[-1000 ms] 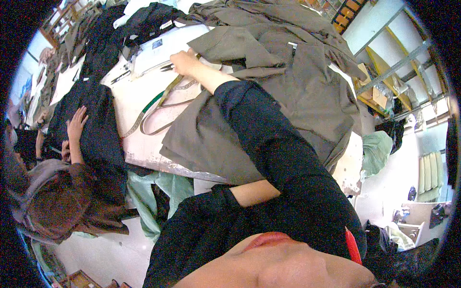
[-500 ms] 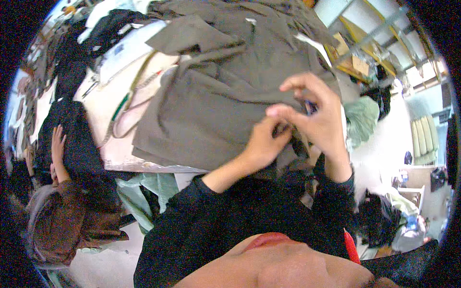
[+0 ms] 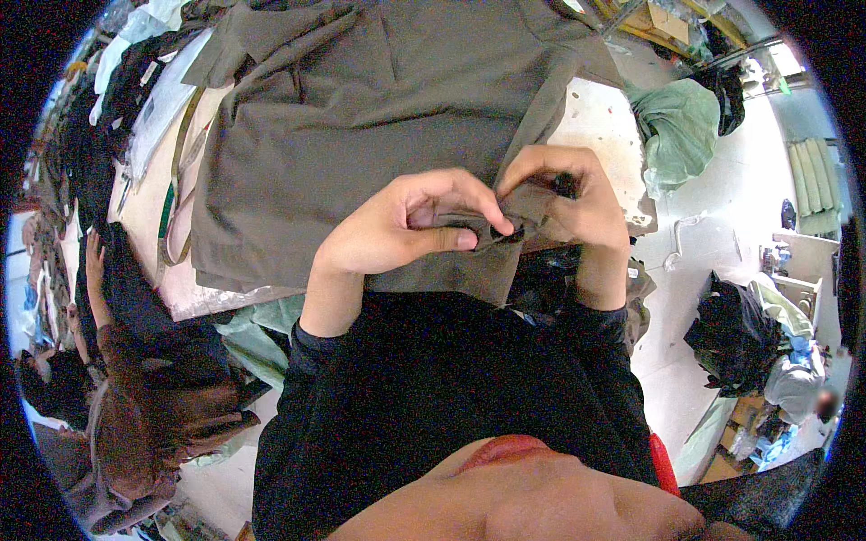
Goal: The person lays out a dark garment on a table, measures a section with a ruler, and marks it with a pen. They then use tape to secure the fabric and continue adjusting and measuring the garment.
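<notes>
A large brown-grey garment (image 3: 361, 117) is spread over the table, its near edge gathered up in front of my chest. My left hand (image 3: 397, 225) pinches a fold of that edge between thumb and index finger. Just to its right, my right hand (image 3: 577, 194) has its fingers curled around the same bunched cloth. The two hands are close together, with a short crumpled stretch of fabric between them. A small dark spot shows in the fold by the left fingertips; what it is I cannot tell.
Left of the garment, a long green-and-pale strip (image 3: 166, 221) lies on the pale table (image 3: 135, 203). At the far left a co-worker in brown (image 3: 126, 406) reaches over black cloth (image 3: 135, 270). A green bundle (image 3: 677, 135) and a black bundle (image 3: 735, 334) stand on the right.
Both hands have come down to the cloth and now pinch its near edge, which is lifted. The garment's right part has been drawn leftward, baring the table there. The view has shifted.
</notes>
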Available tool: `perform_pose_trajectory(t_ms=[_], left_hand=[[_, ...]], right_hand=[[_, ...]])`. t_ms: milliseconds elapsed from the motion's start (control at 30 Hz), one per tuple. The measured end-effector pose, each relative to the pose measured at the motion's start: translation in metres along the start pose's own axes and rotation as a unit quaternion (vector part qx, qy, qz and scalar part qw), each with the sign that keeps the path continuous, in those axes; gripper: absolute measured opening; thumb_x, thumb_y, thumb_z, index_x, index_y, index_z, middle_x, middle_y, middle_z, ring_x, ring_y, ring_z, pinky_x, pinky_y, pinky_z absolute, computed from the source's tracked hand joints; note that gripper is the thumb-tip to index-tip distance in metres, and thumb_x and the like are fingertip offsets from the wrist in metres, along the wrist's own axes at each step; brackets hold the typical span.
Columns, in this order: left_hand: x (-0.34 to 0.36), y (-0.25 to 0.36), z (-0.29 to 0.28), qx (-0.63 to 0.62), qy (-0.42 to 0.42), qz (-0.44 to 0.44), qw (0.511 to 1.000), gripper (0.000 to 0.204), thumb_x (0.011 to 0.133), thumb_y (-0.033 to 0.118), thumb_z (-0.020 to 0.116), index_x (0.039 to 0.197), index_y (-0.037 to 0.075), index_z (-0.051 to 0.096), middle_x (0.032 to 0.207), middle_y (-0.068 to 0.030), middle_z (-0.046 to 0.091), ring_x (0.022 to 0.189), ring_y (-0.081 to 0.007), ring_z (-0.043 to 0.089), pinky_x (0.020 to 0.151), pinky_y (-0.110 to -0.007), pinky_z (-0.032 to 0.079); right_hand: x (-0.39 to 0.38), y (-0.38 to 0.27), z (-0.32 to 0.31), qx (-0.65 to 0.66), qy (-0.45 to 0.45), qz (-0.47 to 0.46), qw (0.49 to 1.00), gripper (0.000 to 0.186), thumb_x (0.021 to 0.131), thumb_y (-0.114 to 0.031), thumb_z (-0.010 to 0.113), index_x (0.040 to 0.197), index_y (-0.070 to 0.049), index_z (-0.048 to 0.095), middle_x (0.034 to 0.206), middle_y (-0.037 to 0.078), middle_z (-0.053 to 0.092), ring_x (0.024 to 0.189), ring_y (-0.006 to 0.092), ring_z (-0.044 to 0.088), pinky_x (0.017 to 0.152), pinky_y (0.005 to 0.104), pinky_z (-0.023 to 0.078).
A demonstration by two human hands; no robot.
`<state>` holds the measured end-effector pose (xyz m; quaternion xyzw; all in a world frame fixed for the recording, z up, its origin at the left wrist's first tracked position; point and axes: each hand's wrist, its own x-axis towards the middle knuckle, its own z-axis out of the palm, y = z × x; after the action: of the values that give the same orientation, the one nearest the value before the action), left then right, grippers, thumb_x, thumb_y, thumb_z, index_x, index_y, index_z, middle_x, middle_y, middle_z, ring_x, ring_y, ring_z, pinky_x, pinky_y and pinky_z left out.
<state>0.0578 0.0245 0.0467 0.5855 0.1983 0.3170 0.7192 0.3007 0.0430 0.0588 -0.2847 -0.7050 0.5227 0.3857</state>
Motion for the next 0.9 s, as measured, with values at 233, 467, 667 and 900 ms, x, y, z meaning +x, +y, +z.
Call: perform_pose_trajectory(t_ms=[233, 467, 667, 900], left_hand=[[0.006, -0.001, -0.001, -0.048, 0.066, -0.064, 0.995, 0.024, 0.091, 0.004, 0.063, 0.113, -0.004, 0.066, 0.117, -0.0158, 0.068, 0.111, -0.0206, 0.062, 0.097, -0.029, 0.046], [0.001, 0.012, 0.02, -0.012, 0.144, -0.029, 0.989, 0.034, 0.087, -0.003, 0.064, 0.121, -0.006, 0.063, 0.123, -0.0168, 0.065, 0.116, -0.0215, 0.061, 0.102, -0.033, 0.045], [0.0, 0.023, 0.024, -0.025, 0.159, -0.043, 0.986, 0.036, 0.087, -0.004, 0.064, 0.123, -0.008, 0.06, 0.125, -0.0178, 0.063, 0.117, -0.0228, 0.06, 0.103, -0.033, 0.045], [0.0, 0.023, 0.025, -0.06, 0.15, -0.055, 0.985, 0.036, 0.087, -0.006, 0.062, 0.123, -0.008, 0.06, 0.126, -0.017, 0.063, 0.117, -0.0215, 0.06, 0.103, -0.033, 0.045]], right_hand=[[0.016, -0.003, 0.011, 0.03, 0.067, 0.131, 0.989, 0.025, 0.076, -0.009, 0.077, 0.099, -0.003, 0.067, 0.086, 0.003, 0.068, 0.085, 0.0101, 0.063, 0.073, 0.0256, 0.049], [-0.015, -0.035, 0.021, -0.378, 0.293, -0.096, 0.873, 0.037, 0.079, -0.024, 0.073, 0.115, -0.014, 0.066, 0.097, 0.002, 0.067, 0.086, 0.0212, 0.059, 0.076, 0.0327, 0.043], [-0.035, -0.049, 0.031, -0.718, 0.189, -0.194, 0.642, 0.027, 0.077, -0.03, 0.074, 0.104, -0.033, 0.075, 0.103, -0.013, 0.069, 0.094, 0.0127, 0.053, 0.085, 0.0275, 0.034], [-0.035, -0.049, 0.027, -0.786, 0.131, -0.258, 0.546, 0.051, 0.074, -0.017, 0.062, 0.122, -0.032, 0.068, 0.113, -0.014, 0.066, 0.095, 0.0069, 0.058, 0.056, 0.0209, 0.028]])
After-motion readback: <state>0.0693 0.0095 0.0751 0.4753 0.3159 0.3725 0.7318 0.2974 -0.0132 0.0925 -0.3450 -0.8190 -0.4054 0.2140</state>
